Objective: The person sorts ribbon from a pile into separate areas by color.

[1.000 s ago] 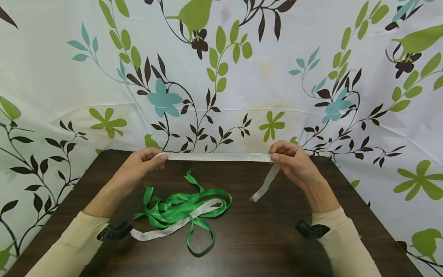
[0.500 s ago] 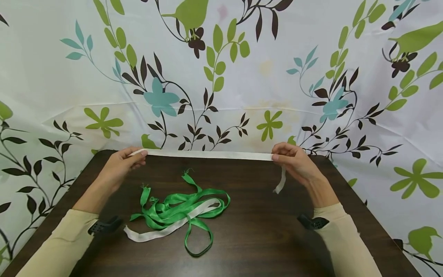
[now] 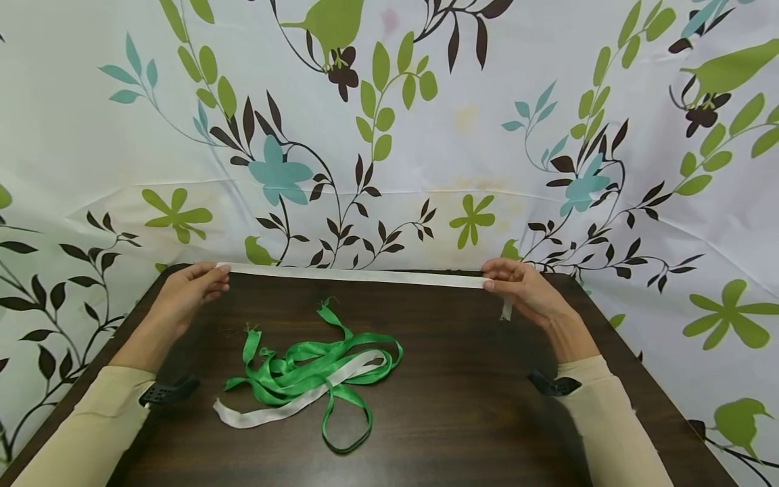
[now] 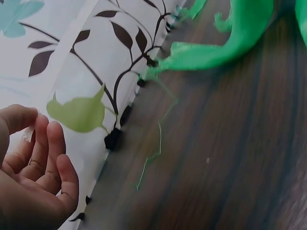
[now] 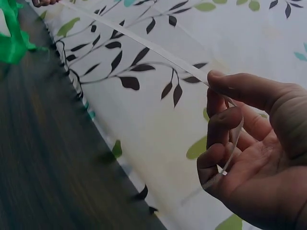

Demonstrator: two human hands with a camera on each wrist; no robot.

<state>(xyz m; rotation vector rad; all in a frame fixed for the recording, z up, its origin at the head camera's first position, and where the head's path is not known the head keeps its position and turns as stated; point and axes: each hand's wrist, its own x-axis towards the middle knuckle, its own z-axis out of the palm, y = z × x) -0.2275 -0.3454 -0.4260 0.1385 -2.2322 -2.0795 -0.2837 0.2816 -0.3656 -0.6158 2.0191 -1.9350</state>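
A white ribbon is stretched nearly level between the two hands above the far part of the table. My left hand pinches its left end between thumb and fingers; in the left wrist view a bit of white shows at the fingertips of that hand. My right hand pinches the ribbon near its other end, and a short tail hangs below the fingers. In the right wrist view that tail curls along the palm of the hand. Green ribbons lie in a loose heap between the forearms.
Another white ribbon lies folded over the green heap. The dark wooden table ends at a patterned cloth hanging behind it. A frayed green thread trails on the tabletop. Each wrist wears a dark strap.
My left hand has moved left, lengthening the taut stretch of white ribbon. The tail below my right hand has shortened as ribbon slid through its fingers. The heap has stayed put.
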